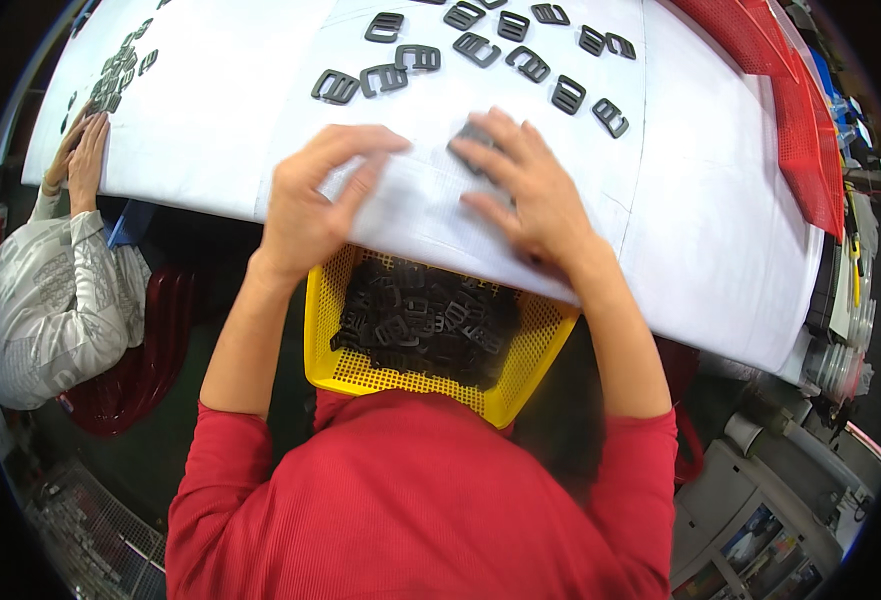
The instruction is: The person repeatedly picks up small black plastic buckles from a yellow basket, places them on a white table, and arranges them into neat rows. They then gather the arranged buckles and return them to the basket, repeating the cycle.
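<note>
Over the near edge of the white table (pixel 230 150), my left hand (pixel 315 195) is open, thumb and forefinger apart with nothing between them; its fingertips are blurred. My right hand (pixel 530 190) is closed on a black plastic buckle (pixel 472 148) at its fingertips, the thumb held off to the side. Hand and buckle are both smeared by motion, so the exact grip is unclear. Beyond my hands, several loose black strap buckles (pixel 528 64) lie scattered on the white surface. Below the table edge, a yellow perforated basket (pixel 322 340) holds a heap of similar black buckles (pixel 420 315).
Red perforated trays (pixel 800 140) line the table's right side. At the far left, a co-worker's hands (pixel 85 160) rest by another pile of black buckles (pixel 118 75). A dark red plastic chair (pixel 150 350) stands under that person. Grey equipment (pixel 750 510) is at lower right.
</note>
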### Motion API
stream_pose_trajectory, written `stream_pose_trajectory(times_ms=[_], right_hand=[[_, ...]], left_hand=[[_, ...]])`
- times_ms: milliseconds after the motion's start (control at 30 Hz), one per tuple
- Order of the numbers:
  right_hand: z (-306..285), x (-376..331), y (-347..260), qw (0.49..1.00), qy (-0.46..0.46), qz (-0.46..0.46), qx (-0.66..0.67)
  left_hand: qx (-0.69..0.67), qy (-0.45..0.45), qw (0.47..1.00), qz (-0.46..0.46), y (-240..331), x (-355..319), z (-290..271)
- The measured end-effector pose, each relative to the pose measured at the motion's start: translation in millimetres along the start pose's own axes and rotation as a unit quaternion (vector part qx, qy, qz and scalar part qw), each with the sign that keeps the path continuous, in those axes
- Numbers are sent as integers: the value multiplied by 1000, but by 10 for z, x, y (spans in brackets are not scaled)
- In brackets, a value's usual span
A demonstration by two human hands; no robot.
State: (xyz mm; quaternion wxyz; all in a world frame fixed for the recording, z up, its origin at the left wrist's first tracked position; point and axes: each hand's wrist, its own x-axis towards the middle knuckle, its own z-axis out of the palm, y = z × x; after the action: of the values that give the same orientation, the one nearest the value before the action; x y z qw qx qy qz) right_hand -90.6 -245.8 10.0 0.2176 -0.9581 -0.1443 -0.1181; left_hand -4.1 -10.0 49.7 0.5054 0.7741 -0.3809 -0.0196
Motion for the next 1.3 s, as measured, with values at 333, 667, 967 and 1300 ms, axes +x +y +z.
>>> stream_pose_trajectory(times_ms=[333, 667, 967, 1300], right_hand=[[-164, -497, -773, 950, -163, -20, 265], [-419, -149, 792, 964, 152, 217, -21], [-305, 102, 699, 966, 105, 162, 174], [-6, 432, 413, 969, 70, 105, 213]], left_hand=[[96, 95, 991, -25, -558, 148, -241], [257, -105, 961, 22, -566, 297, 50], [129, -30, 991, 24, -671, 358, -29], [-182, 9, 983, -22, -776, 543, 142]])
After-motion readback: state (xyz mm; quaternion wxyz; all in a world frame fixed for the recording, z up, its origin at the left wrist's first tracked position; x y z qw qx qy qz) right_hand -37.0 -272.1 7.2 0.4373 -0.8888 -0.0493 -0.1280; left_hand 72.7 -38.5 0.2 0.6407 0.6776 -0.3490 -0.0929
